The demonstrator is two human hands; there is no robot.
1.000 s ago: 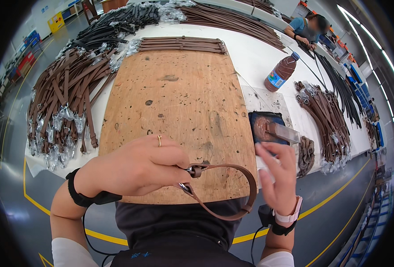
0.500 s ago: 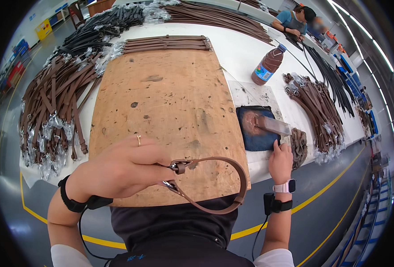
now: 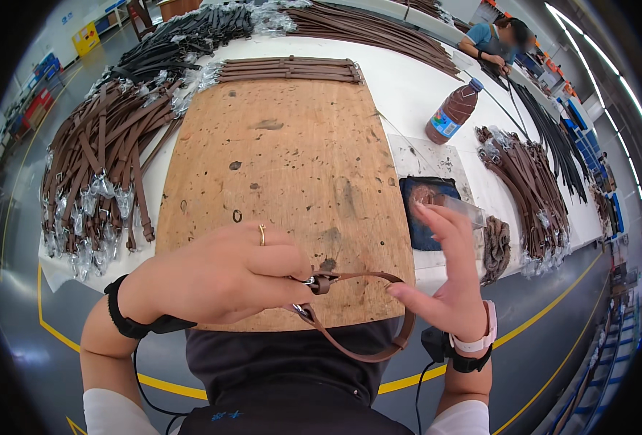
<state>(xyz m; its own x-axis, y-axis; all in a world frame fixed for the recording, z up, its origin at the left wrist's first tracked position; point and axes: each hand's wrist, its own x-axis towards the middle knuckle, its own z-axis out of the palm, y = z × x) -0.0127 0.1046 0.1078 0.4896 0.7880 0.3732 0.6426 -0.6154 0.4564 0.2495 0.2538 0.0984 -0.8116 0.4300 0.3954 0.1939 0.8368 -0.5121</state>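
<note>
My left hand [image 3: 223, 275] is closed on the metal hardware end of a brown leather strap [image 3: 361, 355], over the near edge of a wooden board [image 3: 285, 159]. The strap bends round in a loop to the right, with a buckle and a keeper by my fingertips. My right hand [image 3: 453, 290] is open, thumb and fingers apart, beside the loop's right side. Its thumb tip is close to the strap; whether they touch I cannot tell. Behind its fingers lies a dark blue pad [image 3: 424, 238] with a brown stained patch, and a clear block [image 3: 473, 212] is partly hidden.
Brown straps with wrapped hardware lie heaped at left [image 3: 92, 159] and right [image 3: 528, 196]. A neat row of straps [image 3: 292, 70] crosses the board's far end. A brown-filled bottle [image 3: 455, 112] stands right of the board, near a crumpled rag [image 3: 495, 250]. A person [image 3: 491, 43] works at far right.
My right hand has left the clear block by the pad and come toward the strap, its fingers now spread. The left hand still holds the strap. The view has shifted slightly.
</note>
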